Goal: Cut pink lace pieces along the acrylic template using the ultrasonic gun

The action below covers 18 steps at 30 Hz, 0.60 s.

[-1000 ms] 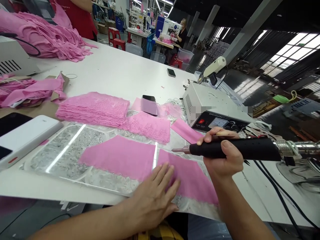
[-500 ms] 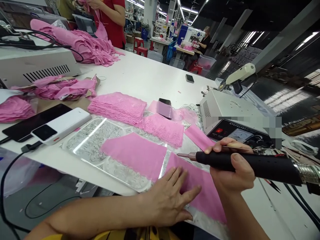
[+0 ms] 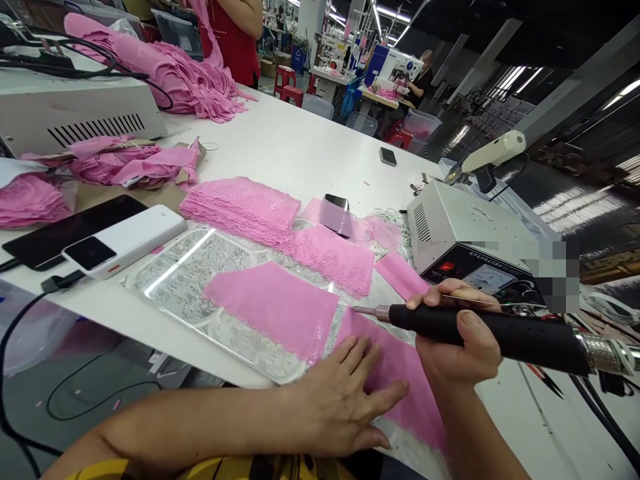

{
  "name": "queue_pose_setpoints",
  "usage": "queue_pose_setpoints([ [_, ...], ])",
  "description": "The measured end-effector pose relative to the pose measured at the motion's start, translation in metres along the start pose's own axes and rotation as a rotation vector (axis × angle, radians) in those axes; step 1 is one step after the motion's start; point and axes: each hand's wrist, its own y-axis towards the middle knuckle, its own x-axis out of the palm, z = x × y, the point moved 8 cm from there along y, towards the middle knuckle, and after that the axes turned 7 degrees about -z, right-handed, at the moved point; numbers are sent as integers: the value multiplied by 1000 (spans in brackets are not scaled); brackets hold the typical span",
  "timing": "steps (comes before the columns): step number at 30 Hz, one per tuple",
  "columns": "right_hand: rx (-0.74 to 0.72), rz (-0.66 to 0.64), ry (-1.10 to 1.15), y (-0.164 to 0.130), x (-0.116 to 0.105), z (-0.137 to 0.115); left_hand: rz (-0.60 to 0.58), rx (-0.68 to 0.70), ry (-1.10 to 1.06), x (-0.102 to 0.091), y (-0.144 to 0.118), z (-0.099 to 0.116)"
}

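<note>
My left hand (image 3: 345, 400) lies flat, fingers spread, on a pink fabric piece (image 3: 400, 373) at the table's near edge. My right hand (image 3: 463, 340) grips a black handheld welding tool (image 3: 495, 330) held level, its metal tip (image 3: 363, 310) just above the far edge of that piece. A second pink piece (image 3: 275, 303) lies to the left on a clear plate (image 3: 185, 280). Beyond it sits a stack of pink lace pieces (image 3: 245, 207) and another lace piece (image 3: 333, 257).
A white control box (image 3: 460, 230) stands at the right with a tool holder on top. A white power bank (image 3: 125, 240) and a dark phone (image 3: 60, 230) lie at the left. Pink fabric heaps (image 3: 170, 73), a person in red and another grey machine (image 3: 75, 113) lie further back.
The view has shifted so everything sits more to the right and lower. My left hand stays flat on the fabric; the tool tip has come slightly lower toward the piece's far edge.
</note>
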Motion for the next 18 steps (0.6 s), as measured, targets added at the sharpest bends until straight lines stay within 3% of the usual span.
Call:
queue_pose_setpoints([
  [18, -7, -48, 61, 1, 5, 3, 4, 1, 3, 5, -2, 1],
])
